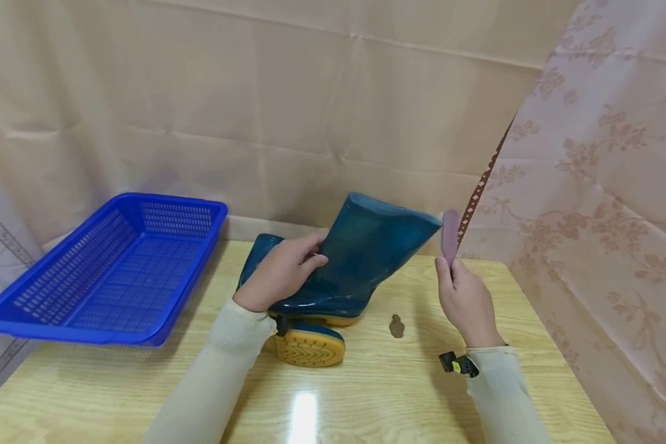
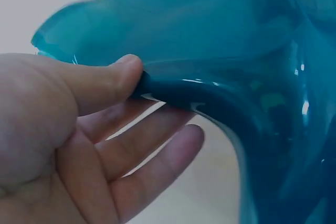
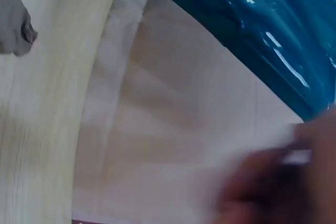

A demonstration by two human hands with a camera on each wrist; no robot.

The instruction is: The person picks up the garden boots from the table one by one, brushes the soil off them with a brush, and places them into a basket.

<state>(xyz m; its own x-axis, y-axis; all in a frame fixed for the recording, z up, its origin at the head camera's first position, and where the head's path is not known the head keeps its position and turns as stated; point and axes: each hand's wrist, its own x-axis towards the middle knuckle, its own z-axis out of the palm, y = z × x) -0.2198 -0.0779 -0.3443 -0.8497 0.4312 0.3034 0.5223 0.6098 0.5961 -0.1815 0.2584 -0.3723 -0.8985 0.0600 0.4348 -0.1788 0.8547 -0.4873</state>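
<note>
I see the left hand [image 1: 283, 266] pinching the teal boot [image 1: 369, 259], dead centre; the right hand [image 1: 468, 305], at four o'clock, grips a purple tool [image 1: 450, 233]; at nine, the blue basket [image 1: 139, 280] shows its mesh floor.

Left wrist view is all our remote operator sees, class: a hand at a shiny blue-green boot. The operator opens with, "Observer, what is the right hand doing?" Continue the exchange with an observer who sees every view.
Observer: The right hand holds a flat mauve object near the open top of the boot; whether the two touch, I cannot tell.

Operator: Is anything small lying loose on the table?

Observer: Yes, a brownish lump, to the right of the boot in the head view.

Operator: And is there a container nearby?

Observer: A blue basket with mesh sides stands at the left of the head view.
</note>
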